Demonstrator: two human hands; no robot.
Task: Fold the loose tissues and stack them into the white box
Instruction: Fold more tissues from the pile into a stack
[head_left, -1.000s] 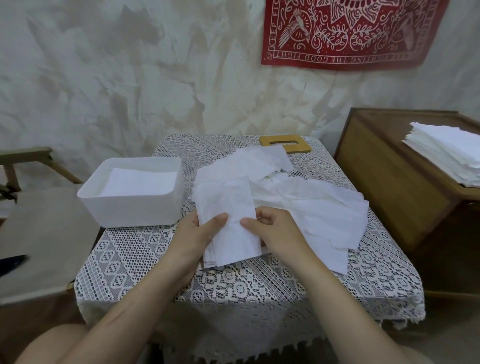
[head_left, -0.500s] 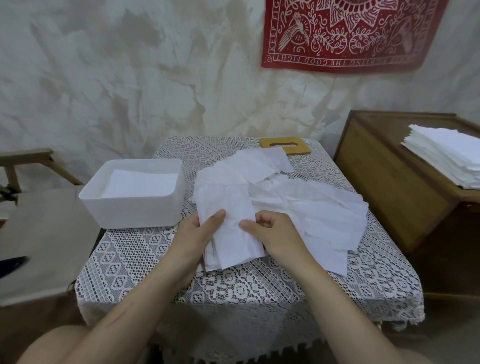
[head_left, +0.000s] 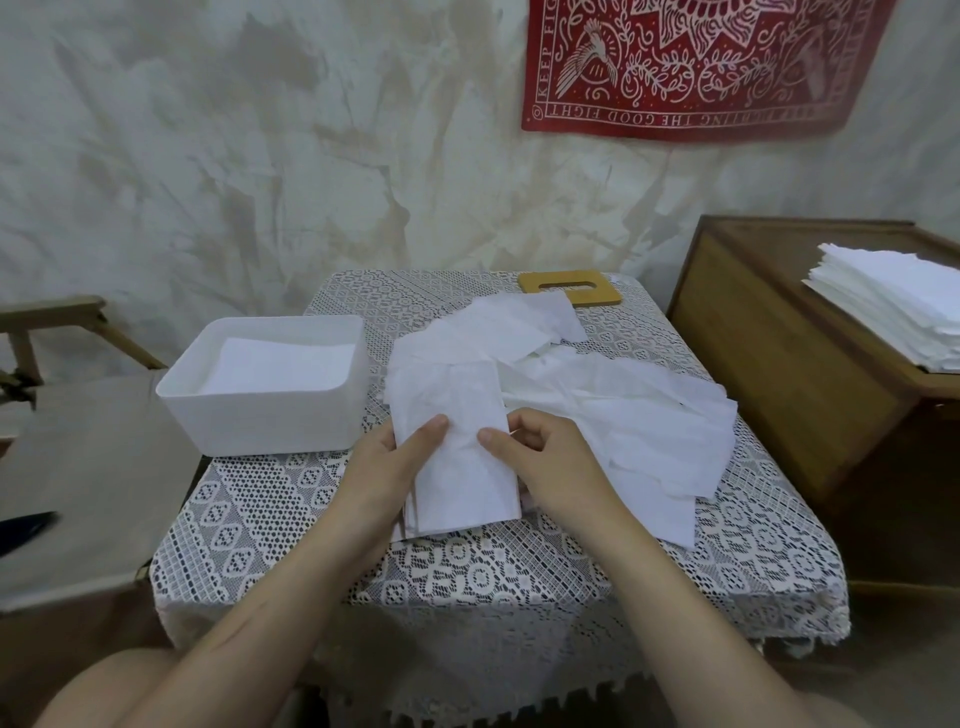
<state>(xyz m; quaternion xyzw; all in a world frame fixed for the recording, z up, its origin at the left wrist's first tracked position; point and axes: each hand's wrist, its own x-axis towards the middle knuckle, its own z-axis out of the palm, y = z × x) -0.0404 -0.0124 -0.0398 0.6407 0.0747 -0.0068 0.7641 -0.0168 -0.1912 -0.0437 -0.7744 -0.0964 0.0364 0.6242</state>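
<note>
We see the folded tissue (head_left: 457, 447) at the centre of the frame, its long axis running from its lower short edge up and slightly left, gripped by the left hand (head_left: 384, 467) and right hand (head_left: 550, 462), each thumb on top. It is a white, lightly creased narrow rectangle of several layers, lying over the loose tissues (head_left: 623, 415) just right of the white box (head_left: 260, 421), which holds flat sheets. We note a lace-covered worktop (head_left: 467, 571), a wooden lid (head_left: 571, 288) at its far edge, a wooden cabinet (head_left: 753, 364) at right bearing a tissue stack (head_left: 898, 312), and a red wall cloth (head_left: 675, 67) at upper right.
</note>
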